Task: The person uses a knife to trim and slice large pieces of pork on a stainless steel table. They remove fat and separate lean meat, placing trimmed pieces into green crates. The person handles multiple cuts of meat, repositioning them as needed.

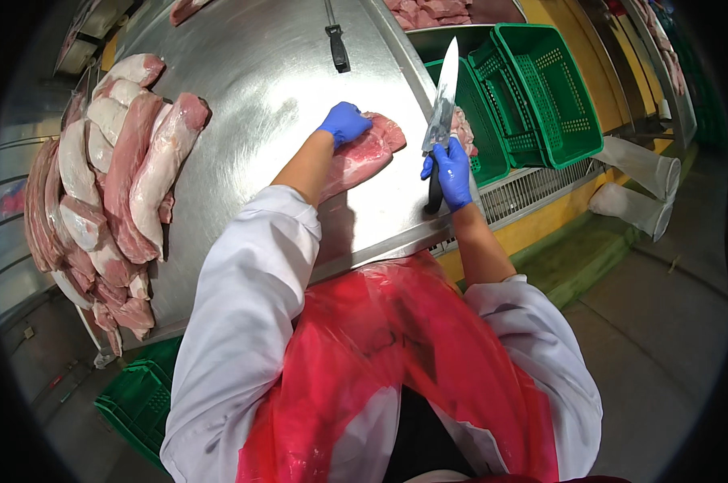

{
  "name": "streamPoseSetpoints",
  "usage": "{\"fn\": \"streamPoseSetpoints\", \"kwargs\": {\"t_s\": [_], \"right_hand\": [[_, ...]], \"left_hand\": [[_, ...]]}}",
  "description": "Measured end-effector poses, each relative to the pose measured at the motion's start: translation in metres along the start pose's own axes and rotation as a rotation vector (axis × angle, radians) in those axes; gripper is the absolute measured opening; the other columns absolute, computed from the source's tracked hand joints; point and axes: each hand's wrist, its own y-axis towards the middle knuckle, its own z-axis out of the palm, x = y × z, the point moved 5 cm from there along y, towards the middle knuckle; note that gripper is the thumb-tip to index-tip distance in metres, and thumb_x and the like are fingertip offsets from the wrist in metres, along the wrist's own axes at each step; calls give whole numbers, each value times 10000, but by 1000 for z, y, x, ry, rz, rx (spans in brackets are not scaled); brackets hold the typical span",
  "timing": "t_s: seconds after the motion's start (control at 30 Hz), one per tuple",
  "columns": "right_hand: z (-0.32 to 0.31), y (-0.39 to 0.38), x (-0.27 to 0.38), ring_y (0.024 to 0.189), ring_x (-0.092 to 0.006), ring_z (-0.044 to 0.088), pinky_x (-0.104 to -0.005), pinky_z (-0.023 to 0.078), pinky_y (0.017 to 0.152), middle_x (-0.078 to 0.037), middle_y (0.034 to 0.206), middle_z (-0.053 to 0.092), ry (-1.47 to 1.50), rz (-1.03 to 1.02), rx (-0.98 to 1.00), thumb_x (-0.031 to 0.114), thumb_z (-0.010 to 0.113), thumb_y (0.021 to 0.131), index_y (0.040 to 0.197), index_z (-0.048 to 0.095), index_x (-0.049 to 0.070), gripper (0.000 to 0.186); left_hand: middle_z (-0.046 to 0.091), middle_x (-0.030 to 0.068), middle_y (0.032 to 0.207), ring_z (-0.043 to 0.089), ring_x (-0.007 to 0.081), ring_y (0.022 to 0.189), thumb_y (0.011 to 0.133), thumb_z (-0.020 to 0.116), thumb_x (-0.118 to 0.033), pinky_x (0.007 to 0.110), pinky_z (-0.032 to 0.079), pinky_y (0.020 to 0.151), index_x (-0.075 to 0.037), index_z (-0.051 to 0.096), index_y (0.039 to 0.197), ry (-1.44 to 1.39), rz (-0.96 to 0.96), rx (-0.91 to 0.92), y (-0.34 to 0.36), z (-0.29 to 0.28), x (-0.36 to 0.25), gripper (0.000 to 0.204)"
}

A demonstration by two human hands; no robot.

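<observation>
A slab of pink pork [364, 157] lies on the steel work surface [255, 64] in front of me. My left hand [344, 125], in a blue glove, is closed on the slab's upper edge. Just right of it, my right hand [452, 173], also gloved in blue, grips the black handle of a large chef's knife [443, 101], its blade pointing up and away from me. Some pale meat scraps [464, 135] show behind the knife, partly hidden.
Several long pork loins [146, 181] are piled on the left. A black-handled tool [336, 48] lies at the far edge. Green crates [561, 88] stand at the right, with more meat [424, 12] beyond them. Another green crate [138, 394] is at lower left.
</observation>
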Motion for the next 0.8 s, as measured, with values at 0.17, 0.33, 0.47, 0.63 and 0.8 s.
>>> {"fn": "streamPoseSetpoints", "kwargs": {"t_s": [0.17, 0.33, 0.47, 0.63, 0.8], "right_hand": [[-42, 35, 37, 526, -136, 584, -295, 520, 486, -73, 707, 589, -9, -221, -162, 94, 523, 1052, 1059, 502, 8, 88], [1, 19, 34, 586, -125, 607, -295, 538, 495, -72, 786, 609, -179, 22, 53, 99, 523, 1032, 1139, 493, 12, 141], [65, -6, 56, 651, -148, 625, -303, 578, 558, -112, 864, 627, -391, 156, 165, 86, 507, 1004, 1620, 256, 152, 669], [68, -39, 37, 572, -196, 634, -354, 576, 580, -136, 735, 636, -596, 220, 466, 136, 474, 1033, 1666, 37, 209, 773], [68, -90, 38, 581, -194, 625, -342, 563, 550, -161, 833, 636, -391, 325, 467, 21, 465, 974, 1667, 9, 178, 844]], "left_hand": [[677, 103, 770, 654, 164, 594, 896, 712, -106, 305, 546, 531, 15, 649, 912, -317, -24, 22, -41, -2, -17, 137], [696, 129, 765, 671, 181, 696, 845, 725, -161, 342, 546, 647, 22, 673, 865, -279, 160, -147, -35, -7, 12, 191], [711, 148, 770, 663, 202, 697, 827, 727, -171, 358, 540, 671, 31, 686, 854, -162, 204, -231, -55, -9, 4, 208], [713, 166, 768, 688, 215, 708, 845, 686, -157, 363, 554, 684, 38, 692, 873, -28, 209, -292, -73, -9, -25, 198], [724, 162, 775, 718, 223, 730, 853, 653, -132, 352, 569, 704, 30, 697, 866, 57, 310, -281, -73, -3, -35, 168]]}}
